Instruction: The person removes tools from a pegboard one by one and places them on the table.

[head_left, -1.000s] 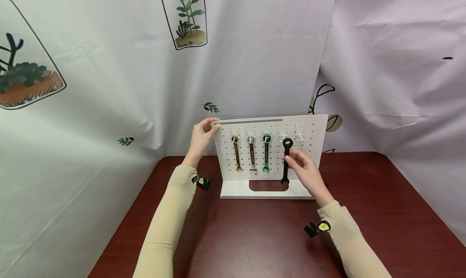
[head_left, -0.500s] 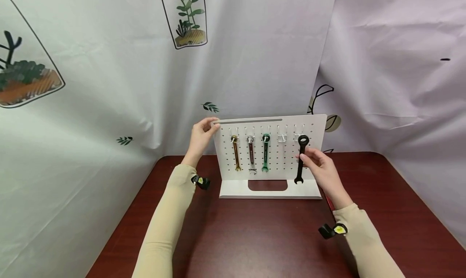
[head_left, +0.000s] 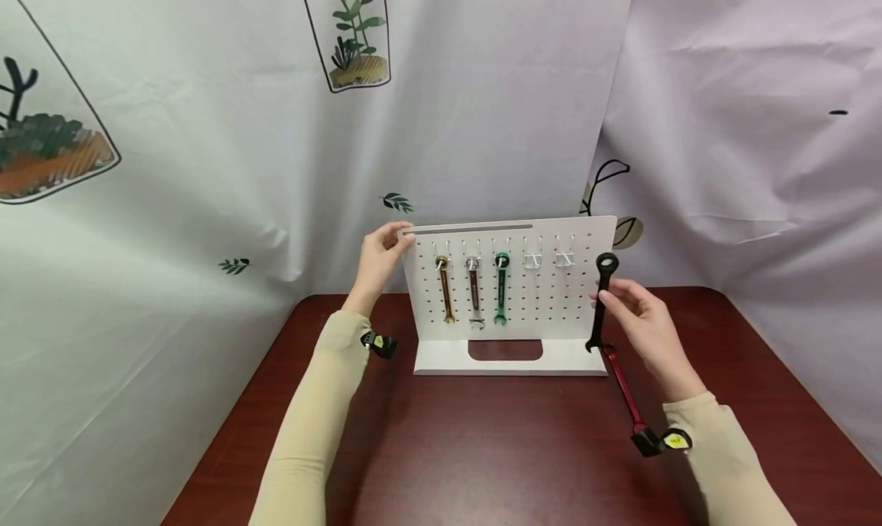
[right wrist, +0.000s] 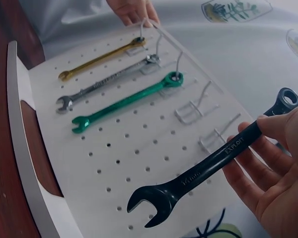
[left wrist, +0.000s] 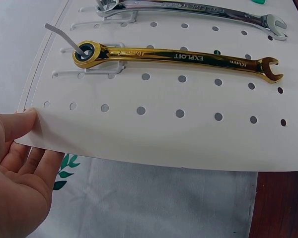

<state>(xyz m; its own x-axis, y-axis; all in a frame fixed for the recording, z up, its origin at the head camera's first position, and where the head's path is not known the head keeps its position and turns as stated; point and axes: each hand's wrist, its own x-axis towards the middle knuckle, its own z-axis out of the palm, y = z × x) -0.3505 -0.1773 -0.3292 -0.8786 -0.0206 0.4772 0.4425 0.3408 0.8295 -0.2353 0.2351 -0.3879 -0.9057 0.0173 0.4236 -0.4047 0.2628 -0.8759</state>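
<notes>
My right hand (head_left: 651, 327) pinches a black combination wrench (head_left: 602, 300) by its shaft, ring end up, in front of the pegboard's right edge. In the right wrist view the same black wrench (right wrist: 203, 171) shows its open jaw end toward the board. With thumb and fingers my left hand (head_left: 380, 262) grips the upper left corner of the white pegboard (head_left: 551, 304). Three wrenches hang by their ring ends from hooks: a gold wrench (left wrist: 179, 57), a silver wrench (right wrist: 107, 82) and a green wrench (head_left: 501, 292).
Two white hooks (head_left: 533, 260) on the board's right side hold nothing. A red wrench (head_left: 623, 388) lies on the dark red table (head_left: 468, 449), right of the board's base, partly hidden by the wrist camera. Behind stands a printed white cloth (head_left: 496, 112).
My right hand has carried the black wrench rightward, from in front of the hooks to the board's right edge. The red wrench has come into sight. My left hand stays at the corner.
</notes>
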